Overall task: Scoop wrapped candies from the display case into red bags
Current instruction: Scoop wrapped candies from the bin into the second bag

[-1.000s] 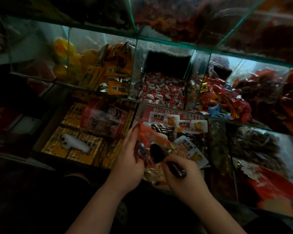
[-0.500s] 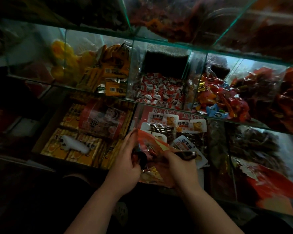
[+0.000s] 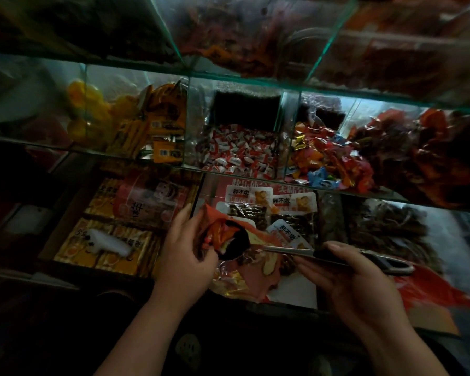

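Dim case [image 3: 236,80] — left hand [image 3: 185,256] pinches red bag [image 3: 219,229]; right hand [image 3: 360,283] grips half-hidden scoop [image 3: 286,249].

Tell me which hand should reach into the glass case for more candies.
Right. The right hand grips the long metal scoop, its dark bowl at the mouth of the crinkled red bag; the left hand holds that bag.

Glass display case [image 3: 255,84]: red-white candies [image 3: 239,150] between orange packets [image 3: 160,126], mixed candies [image 3: 326,158].
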Available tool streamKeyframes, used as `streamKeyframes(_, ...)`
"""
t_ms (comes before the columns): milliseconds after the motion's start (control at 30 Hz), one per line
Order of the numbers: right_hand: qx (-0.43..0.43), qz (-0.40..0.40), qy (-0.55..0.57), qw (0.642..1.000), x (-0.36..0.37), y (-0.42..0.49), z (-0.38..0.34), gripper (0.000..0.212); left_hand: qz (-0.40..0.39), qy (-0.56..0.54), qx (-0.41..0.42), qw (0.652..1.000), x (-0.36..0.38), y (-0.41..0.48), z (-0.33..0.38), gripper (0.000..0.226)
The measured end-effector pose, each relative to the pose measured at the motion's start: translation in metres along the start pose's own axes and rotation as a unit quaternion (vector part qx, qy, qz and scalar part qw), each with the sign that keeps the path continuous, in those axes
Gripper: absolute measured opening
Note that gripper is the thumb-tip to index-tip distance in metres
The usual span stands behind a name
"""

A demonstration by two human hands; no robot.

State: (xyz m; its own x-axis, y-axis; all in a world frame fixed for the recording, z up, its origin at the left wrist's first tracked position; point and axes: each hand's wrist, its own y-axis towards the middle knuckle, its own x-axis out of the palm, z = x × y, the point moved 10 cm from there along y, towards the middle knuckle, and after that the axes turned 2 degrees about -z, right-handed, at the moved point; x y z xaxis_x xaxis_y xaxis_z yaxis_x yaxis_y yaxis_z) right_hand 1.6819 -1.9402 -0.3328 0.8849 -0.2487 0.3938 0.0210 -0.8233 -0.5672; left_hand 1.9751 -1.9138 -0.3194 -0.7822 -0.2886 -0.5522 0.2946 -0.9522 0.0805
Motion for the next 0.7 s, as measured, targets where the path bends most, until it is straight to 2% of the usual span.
streamKeyframes(100,-0.034,-0.025,-0.003,0.999,-0.002,-0.016,-0.022,0.007,0.049,0.099,0.041,0.993,-0.001,-0.001,0.029,0.056)
streamKeyframes(233,-0.076,-0.06,-0.018,0.995,-0.002,-0.041,-0.05,0.013,-0.012,0.145,0.081,0.986,0.037,0.006,0.062,0.056)
streamKeyframes(400,-0.111,-0.072,-0.009,0.991,-0.005,-0.052,-0.067,0.018,-0.021,0.19,0.11,0.975,0.063,0.009,0.083,0.06)
streamKeyframes(600,-0.148,-0.076,0.015,0.986,-0.012,-0.066,-0.089,0.017,-0.029,0.186,0.135,0.973,0.078,0.015,0.112,0.058)
streamKeyframes(700,-0.167,-0.057,0.05,0.983,-0.025,-0.074,-0.107,0.016,-0.02,0.157,0.186,0.97,0.084,0.027,0.145,0.056)
